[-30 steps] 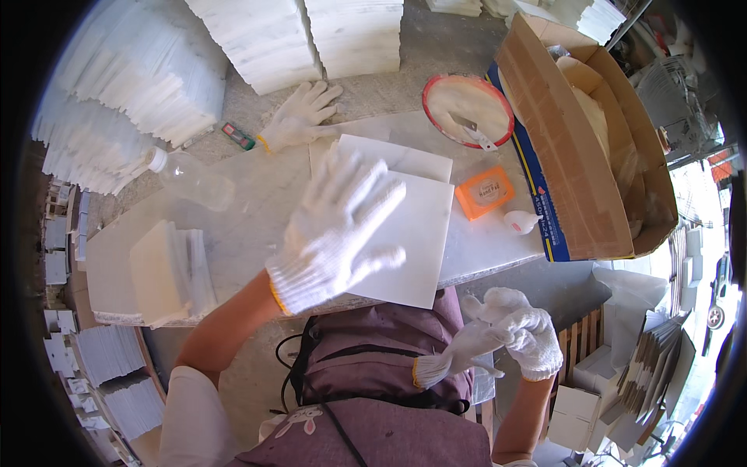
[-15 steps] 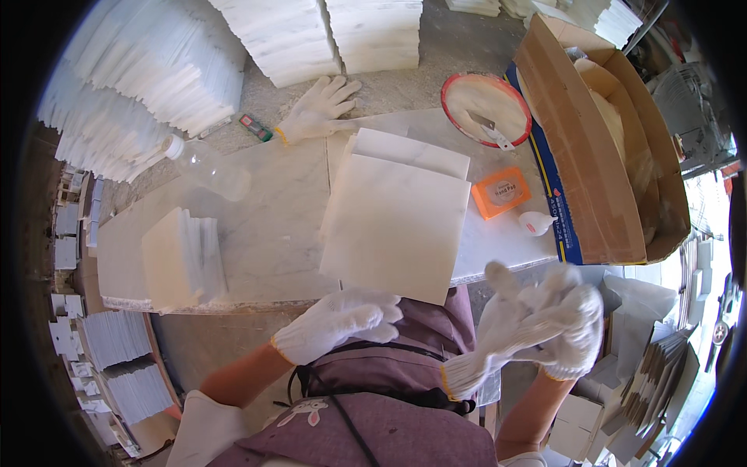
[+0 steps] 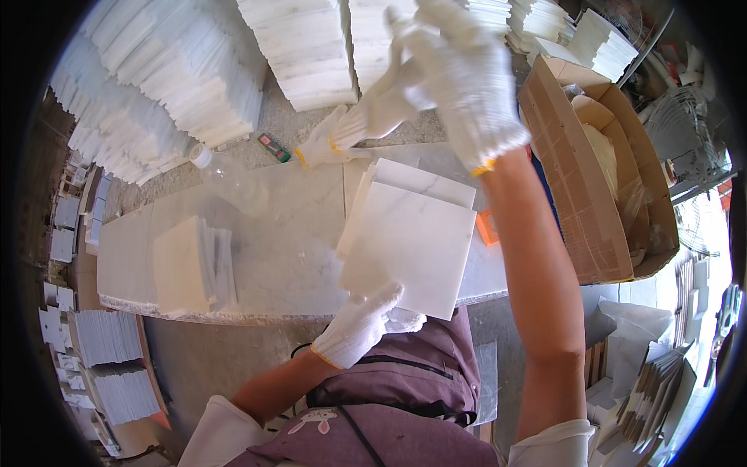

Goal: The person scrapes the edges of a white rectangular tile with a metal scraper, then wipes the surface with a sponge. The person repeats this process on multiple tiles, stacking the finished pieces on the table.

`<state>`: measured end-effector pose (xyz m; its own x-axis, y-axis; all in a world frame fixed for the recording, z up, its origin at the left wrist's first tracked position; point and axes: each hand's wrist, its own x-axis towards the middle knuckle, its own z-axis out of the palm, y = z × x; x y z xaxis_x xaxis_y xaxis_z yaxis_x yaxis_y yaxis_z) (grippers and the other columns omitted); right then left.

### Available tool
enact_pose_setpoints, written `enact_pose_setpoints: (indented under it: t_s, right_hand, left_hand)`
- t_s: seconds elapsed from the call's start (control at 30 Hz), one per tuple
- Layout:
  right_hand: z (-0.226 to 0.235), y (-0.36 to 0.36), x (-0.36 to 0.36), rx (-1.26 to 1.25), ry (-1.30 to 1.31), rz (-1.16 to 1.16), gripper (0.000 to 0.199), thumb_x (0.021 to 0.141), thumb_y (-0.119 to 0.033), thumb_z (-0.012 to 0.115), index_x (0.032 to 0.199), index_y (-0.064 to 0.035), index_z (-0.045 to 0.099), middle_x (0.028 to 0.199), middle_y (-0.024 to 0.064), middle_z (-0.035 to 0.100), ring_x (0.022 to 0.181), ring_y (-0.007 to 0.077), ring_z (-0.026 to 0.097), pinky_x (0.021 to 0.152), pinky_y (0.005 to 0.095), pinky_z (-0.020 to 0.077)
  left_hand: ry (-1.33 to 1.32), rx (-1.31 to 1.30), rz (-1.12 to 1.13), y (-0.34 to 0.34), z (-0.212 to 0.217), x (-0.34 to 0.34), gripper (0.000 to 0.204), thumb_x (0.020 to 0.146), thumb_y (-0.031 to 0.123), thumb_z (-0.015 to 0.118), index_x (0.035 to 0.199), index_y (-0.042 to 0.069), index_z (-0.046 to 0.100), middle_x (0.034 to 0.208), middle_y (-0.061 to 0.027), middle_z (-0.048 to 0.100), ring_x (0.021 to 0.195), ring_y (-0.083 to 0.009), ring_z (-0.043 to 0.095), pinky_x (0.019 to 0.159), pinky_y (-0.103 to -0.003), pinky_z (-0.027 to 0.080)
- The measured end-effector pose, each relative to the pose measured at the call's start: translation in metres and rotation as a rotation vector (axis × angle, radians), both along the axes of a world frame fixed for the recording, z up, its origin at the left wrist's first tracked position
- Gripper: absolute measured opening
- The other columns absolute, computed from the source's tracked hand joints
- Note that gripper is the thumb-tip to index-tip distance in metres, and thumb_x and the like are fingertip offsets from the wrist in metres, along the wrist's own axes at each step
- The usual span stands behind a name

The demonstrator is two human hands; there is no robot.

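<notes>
My left hand (image 3: pixel 360 327), in a white knitted glove, is closed on the near edge of the top tile, thumb above and fingers at the edge. That white marble tile (image 3: pixel 408 245) lies on a small stack of similar tiles. My gloved right hand (image 3: pixel 471 86) is stretched far forward over the back of the table, smeared by motion. Beside it is a loose white glove (image 3: pixel 373 117), its cuff overlapping another loose glove (image 3: pixel 315 148) on the table. Whether my right fingers still hold the loose glove is unclear.
A clear plastic bottle (image 3: pixel 229 183) and upright tiles (image 3: pixel 187 265) stand on the left. Behind are tall tile stacks (image 3: pixel 303 54) and a small green-and-red object (image 3: pixel 274 147). An open cardboard box (image 3: pixel 576 187) stands right; my arm partly covers an orange box (image 3: pixel 487 227).
My right hand has swung from near my body to the far side, carrying the loose glove there. My left hand has moved right onto the tile's near edge. The view has shifted slightly.
</notes>
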<state>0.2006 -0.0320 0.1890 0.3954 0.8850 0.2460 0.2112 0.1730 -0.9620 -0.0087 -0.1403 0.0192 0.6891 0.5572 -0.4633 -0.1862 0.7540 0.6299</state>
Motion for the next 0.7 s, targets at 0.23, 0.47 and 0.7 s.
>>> enact_pose_setpoints:
  t_s: [0.23, 0.47, 0.7]
  right_hand:
    - [-0.072, 0.017, -0.002, -0.006, -0.218, 0.106, 0.069, 0.091, -0.033, 0.064, 0.143, 0.0056, 0.040, 0.141, 0.0298, 0.048, 0.132, 0.0331, 0.049, 0.107, 0.0349, 0.0405]
    - [-0.052, -0.062, -0.015, 0.069, -0.165, -0.072, 0.064, 0.095, -0.044, 0.058, 0.143, -0.0025, 0.048, 0.137, 0.0171, 0.056, 0.126, 0.0238, 0.054, 0.106, 0.0371, 0.0398]
    - [-0.085, -0.120, -0.024, -0.110, -0.105, -0.105, 0.060, 0.097, -0.039, 0.059, 0.141, -0.0001, 0.050, 0.127, 0.0150, 0.061, 0.115, 0.0224, 0.059, 0.101, 0.0385, 0.0462]
  left_hand:
    - [0.073, 0.157, 0.083, -0.005, 0.016, 0.002, 0.036, 0.096, 0.026, 0.064, 0.118, -0.002, 0.058, 0.109, -0.0115, 0.065, 0.091, -0.0199, 0.067, 0.082, -0.035, 0.057]
    - [0.314, 0.150, 0.177, -0.002, 0.058, -0.061, 0.024, 0.093, 0.023, 0.065, 0.106, 0.003, 0.067, 0.091, -0.0015, 0.065, 0.084, -0.0134, 0.062, 0.076, -0.033, 0.049]
    - [0.222, 0.415, 0.850, 0.010, 0.072, -0.173, 0.041, 0.093, 0.023, 0.061, 0.127, 0.000, 0.054, 0.112, -0.0126, 0.065, 0.096, -0.0265, 0.067, 0.076, -0.038, 0.057]
